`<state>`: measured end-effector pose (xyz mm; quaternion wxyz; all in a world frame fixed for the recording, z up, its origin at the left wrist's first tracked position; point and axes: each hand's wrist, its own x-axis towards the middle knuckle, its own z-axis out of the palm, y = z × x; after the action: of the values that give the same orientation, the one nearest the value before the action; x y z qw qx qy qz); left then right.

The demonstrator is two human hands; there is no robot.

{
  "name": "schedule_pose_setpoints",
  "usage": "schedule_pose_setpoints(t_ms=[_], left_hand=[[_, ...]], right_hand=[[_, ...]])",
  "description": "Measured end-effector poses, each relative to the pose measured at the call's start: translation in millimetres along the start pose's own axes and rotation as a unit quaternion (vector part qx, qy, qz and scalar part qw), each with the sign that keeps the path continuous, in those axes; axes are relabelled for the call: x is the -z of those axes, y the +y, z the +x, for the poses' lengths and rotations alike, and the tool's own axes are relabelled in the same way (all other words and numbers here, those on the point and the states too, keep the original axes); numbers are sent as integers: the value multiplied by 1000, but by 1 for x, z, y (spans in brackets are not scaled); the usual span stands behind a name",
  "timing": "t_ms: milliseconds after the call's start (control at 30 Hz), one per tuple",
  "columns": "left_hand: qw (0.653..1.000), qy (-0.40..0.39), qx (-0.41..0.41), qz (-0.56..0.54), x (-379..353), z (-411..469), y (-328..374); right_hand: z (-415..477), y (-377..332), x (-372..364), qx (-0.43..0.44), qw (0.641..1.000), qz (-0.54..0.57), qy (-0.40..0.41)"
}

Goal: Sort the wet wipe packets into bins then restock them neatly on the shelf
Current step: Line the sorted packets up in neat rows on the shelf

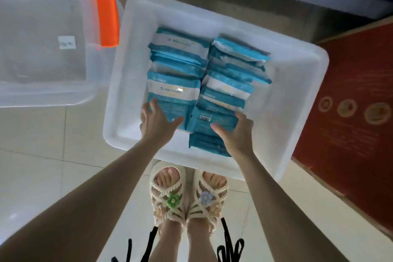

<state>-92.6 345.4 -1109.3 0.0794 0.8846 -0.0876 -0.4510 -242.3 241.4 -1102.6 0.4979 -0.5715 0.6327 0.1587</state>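
At the bottom edge, black cords (227, 240) are cut off by the frame, and what they belong to cannot be made out. Just beyond them, two feet in cream sandals (187, 195) with flower charms are seen on the pale tiled floor (42, 155). Both bare forearms are stretched forward from the lower corners.

The white bin (297, 95) is set on the floor directly ahead of the toes, and its near wall is partly hidden behind the wrists. The wet wipe packets (180, 57), teal and white, are stacked inside it in two overlapping rows. Their print is too blurred to be read.

The left hand (158, 121) is laid on the front packet (174, 91) of the left row. Its thumb is stretched out across the near edge, and its fingers (152, 105) are bent over the left edge. Whether that packet is gripped or only touched cannot be told.

The barcode packet (212, 122) at the near end of the right row is grasped by the right hand (236, 136). The thumb is pressed on its face, and the fingers (242, 116) are curled over its far right corner. A further packet beneath is half covered by that wrist.

To the left, a clear bin (42, 49) with an orange latch (107, 19) is cut off by the frame. To the right, a red carton (350, 102) is partly shown. At the far top, a dark blurred shape cannot be identified.
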Motion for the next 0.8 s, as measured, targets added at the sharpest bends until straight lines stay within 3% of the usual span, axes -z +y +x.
schedule_pose_setpoints(t_ms=[267, 600, 800], left_hand=[[997, 70, 14, 12, -17, 34, -9], [995, 59, 17, -76, -10, 11, -3], [987, 44, 57, -146, 18, -34, 11]], right_hand=[[39, 17, -12, -8, 997, -17, 78], [22, 12, -8, -11, 990, 38, 135], [-11, -13, 19, -35, 994, 66, 77]])
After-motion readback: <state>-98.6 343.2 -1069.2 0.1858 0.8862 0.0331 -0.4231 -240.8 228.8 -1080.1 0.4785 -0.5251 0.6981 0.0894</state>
